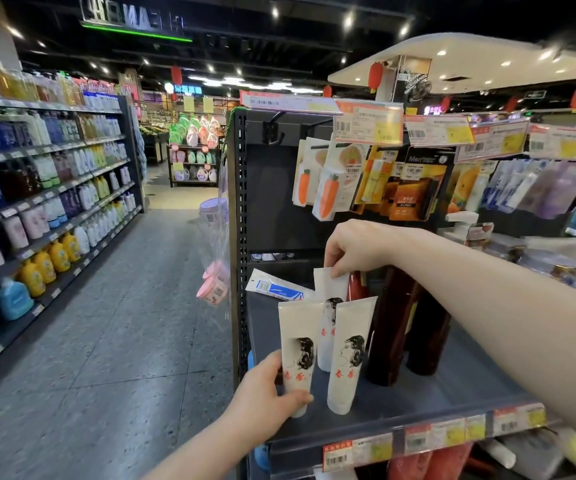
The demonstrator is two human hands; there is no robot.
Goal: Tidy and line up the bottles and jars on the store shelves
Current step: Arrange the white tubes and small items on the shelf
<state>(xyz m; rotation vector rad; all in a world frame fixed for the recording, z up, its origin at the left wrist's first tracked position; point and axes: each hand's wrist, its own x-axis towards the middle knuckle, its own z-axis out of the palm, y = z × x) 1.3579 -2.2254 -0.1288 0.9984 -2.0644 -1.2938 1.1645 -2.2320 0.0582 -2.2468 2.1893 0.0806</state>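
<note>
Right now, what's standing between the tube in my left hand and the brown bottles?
In the head view, two more white tubes: the front tube stands free, and behind it the back tube, pinched by the right hand. Left hand holds the left tube; brown bottles stand right.

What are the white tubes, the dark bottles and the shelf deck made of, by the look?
White tubes: likely soft plastic, matte, with flat crimped top ends and printed figures. The left hand holds one, the right hand pinches the rear one.
Dark bottles: glossy dark brown, plastic or glass; cannot tell which.
Shelf deck: probably painted metal, matte dark grey, with a perforated upright beside it.
</note>
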